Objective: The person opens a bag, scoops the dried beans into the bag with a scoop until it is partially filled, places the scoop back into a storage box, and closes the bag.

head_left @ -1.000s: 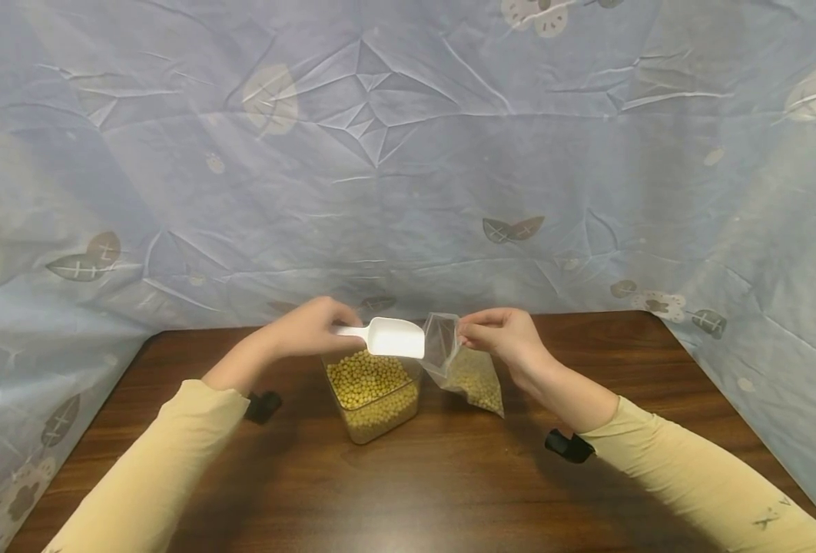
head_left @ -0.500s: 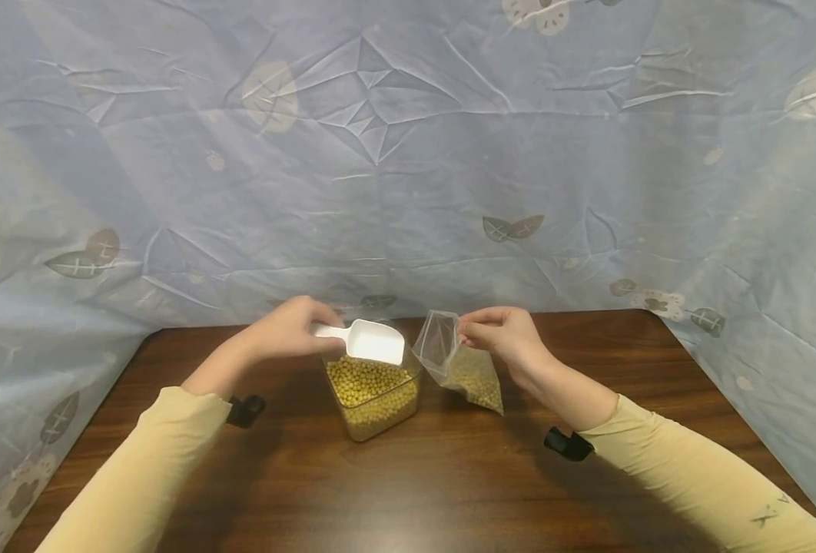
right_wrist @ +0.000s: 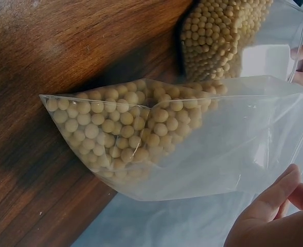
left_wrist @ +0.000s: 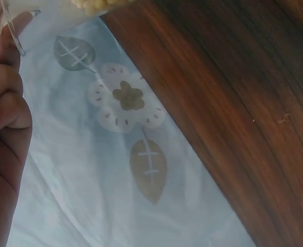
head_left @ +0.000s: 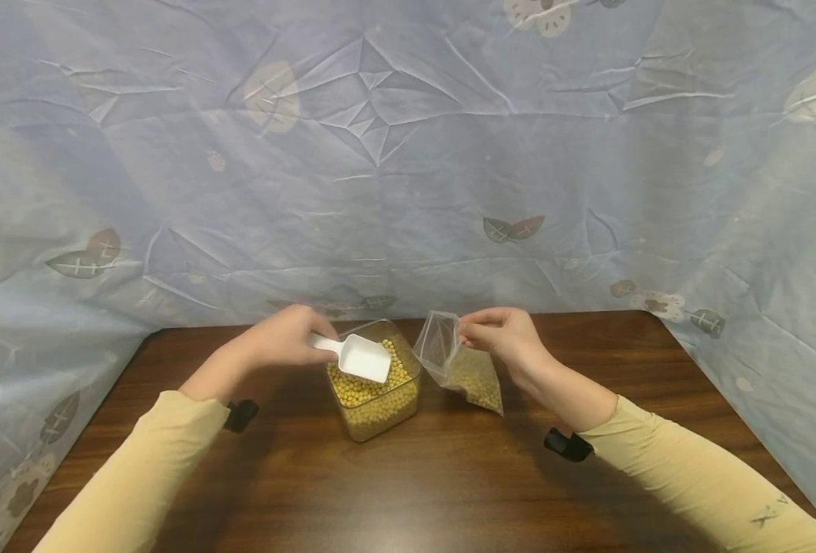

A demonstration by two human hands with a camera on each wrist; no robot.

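Closely set — tub rim (head_left: 383,392), open bag (head_left: 458,370), scoop (head_left: 364,359) over beans (head_left: 355,390)

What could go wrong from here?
The clear plastic bag could slump or fold shut: the right hand has a grip on only one side of its open mouth.
Round yellow beans could spill over the clear square container if the left hand lifts the white plastic scoop overfull.
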